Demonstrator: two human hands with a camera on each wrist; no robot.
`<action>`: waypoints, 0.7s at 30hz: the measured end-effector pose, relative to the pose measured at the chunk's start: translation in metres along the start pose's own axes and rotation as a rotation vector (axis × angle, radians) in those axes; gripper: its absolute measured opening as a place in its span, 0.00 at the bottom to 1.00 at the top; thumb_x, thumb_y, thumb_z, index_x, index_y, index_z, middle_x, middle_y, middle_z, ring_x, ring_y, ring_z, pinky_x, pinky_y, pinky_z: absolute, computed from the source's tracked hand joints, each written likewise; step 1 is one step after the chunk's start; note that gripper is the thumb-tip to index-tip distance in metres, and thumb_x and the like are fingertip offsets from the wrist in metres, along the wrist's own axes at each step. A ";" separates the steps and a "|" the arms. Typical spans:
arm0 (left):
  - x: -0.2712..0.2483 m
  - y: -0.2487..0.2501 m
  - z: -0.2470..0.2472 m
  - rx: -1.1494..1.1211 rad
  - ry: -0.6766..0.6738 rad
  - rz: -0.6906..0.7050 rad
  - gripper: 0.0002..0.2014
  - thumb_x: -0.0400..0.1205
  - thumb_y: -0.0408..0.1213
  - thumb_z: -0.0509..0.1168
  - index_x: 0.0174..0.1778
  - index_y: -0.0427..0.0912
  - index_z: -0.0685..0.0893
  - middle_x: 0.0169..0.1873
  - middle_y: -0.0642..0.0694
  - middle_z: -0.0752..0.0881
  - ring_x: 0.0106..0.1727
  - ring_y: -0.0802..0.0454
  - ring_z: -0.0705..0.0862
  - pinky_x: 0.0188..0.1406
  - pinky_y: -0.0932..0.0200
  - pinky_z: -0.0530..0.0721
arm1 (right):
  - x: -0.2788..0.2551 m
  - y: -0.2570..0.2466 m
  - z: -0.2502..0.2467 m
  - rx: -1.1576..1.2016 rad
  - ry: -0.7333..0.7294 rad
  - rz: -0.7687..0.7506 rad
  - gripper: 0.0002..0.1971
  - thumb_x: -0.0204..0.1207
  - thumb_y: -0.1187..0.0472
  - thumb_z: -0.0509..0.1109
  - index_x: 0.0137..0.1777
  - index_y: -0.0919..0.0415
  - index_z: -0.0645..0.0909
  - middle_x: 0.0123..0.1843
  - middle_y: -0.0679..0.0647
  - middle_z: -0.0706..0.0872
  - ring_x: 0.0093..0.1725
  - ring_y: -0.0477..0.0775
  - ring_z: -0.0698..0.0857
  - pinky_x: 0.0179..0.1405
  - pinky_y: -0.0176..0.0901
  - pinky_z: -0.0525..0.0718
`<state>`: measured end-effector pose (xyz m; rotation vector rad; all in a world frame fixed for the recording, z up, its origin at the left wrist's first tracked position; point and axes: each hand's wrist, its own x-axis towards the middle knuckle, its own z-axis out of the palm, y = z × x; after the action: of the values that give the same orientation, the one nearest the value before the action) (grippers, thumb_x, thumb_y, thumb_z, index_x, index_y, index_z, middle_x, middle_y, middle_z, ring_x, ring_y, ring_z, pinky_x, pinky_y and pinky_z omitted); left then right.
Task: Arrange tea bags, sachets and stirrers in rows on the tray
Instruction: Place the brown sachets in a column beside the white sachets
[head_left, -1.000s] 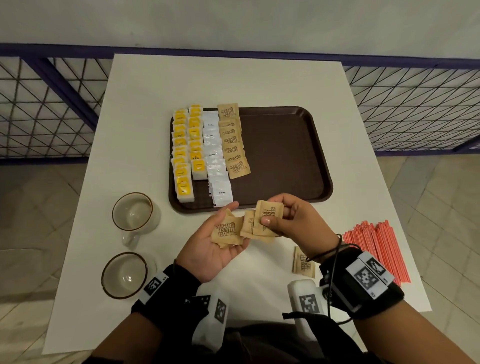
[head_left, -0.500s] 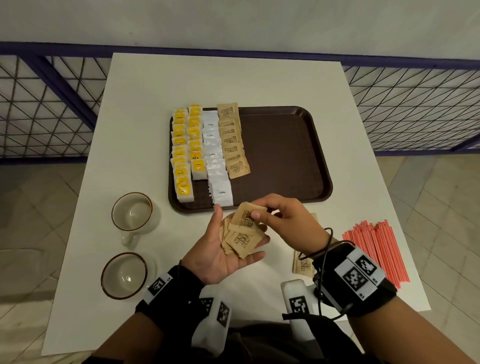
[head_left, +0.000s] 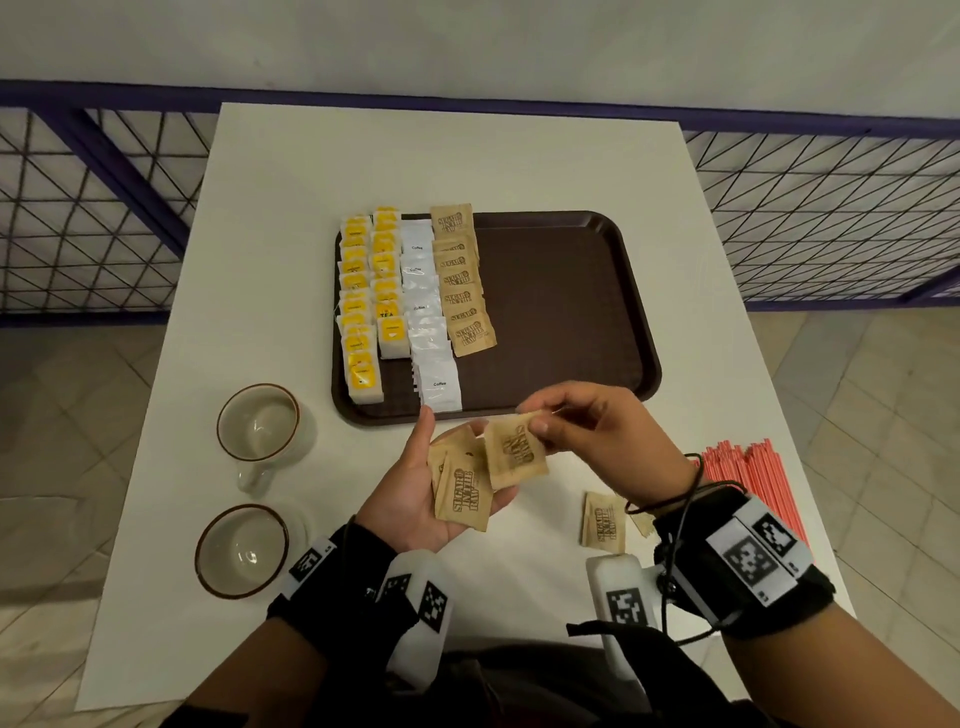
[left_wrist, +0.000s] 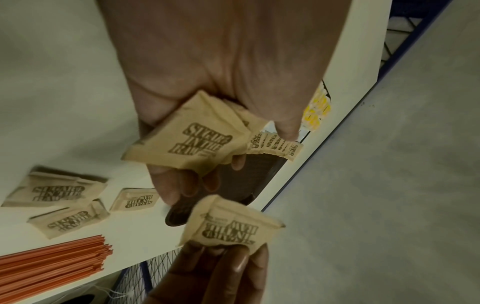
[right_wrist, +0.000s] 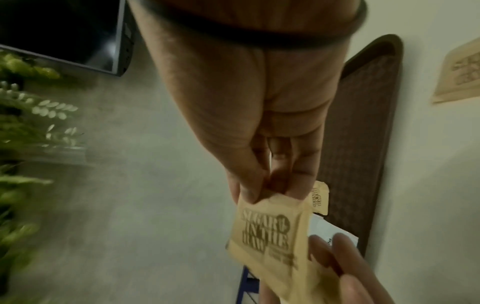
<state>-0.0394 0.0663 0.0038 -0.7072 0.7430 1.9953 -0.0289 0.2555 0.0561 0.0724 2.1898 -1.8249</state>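
A brown tray (head_left: 571, 312) holds two rows of yellow tea bags (head_left: 371, 301), one row of white coffee sachets (head_left: 428, 322) and one row of brown sugar sachets (head_left: 462, 291) on its left half. In front of the tray my left hand (head_left: 441, 460) is palm up and holds several sugar sachets (head_left: 462, 499), thumb over them in the left wrist view (left_wrist: 192, 142). My right hand (head_left: 535, 421) pinches one sugar sachet (head_left: 514, 452) by its top edge just above the left palm; it is also the sugar sachet (right_wrist: 270, 234) in the right wrist view.
Loose sugar sachets (head_left: 602, 522) lie on the white table by my right wrist. A bundle of orange-red stirrers (head_left: 753, 488) lies at the table's right edge. Two cups (head_left: 260, 423) (head_left: 241, 548) stand at the left. The tray's right half is bare.
My right hand carried its sachets onto the left palm, left most of them there, and now lifts a single sachet up and to the right.
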 end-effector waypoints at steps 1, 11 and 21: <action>0.001 -0.001 -0.001 0.019 0.006 -0.012 0.35 0.79 0.65 0.48 0.68 0.41 0.77 0.60 0.35 0.82 0.51 0.41 0.85 0.54 0.44 0.83 | 0.001 -0.003 0.002 -0.048 -0.069 -0.018 0.07 0.75 0.71 0.69 0.48 0.61 0.86 0.45 0.55 0.89 0.45 0.54 0.89 0.45 0.44 0.88; 0.000 -0.014 -0.003 0.160 0.004 -0.270 0.40 0.73 0.71 0.52 0.40 0.35 0.91 0.40 0.34 0.88 0.38 0.41 0.88 0.43 0.48 0.86 | 0.020 -0.013 0.046 -0.788 -0.576 -0.277 0.09 0.74 0.68 0.68 0.53 0.61 0.85 0.49 0.55 0.87 0.46 0.52 0.82 0.47 0.37 0.74; 0.003 -0.002 -0.009 0.196 0.064 -0.184 0.36 0.76 0.68 0.46 0.34 0.42 0.90 0.33 0.40 0.85 0.37 0.46 0.83 0.40 0.53 0.77 | -0.006 0.008 0.055 -0.787 -0.301 -0.069 0.23 0.64 0.49 0.78 0.59 0.51 0.78 0.52 0.48 0.82 0.54 0.52 0.74 0.54 0.53 0.79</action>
<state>-0.0375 0.0617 -0.0047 -0.6991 0.8656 1.7143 -0.0109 0.2047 0.0412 -0.4136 2.5146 -0.8137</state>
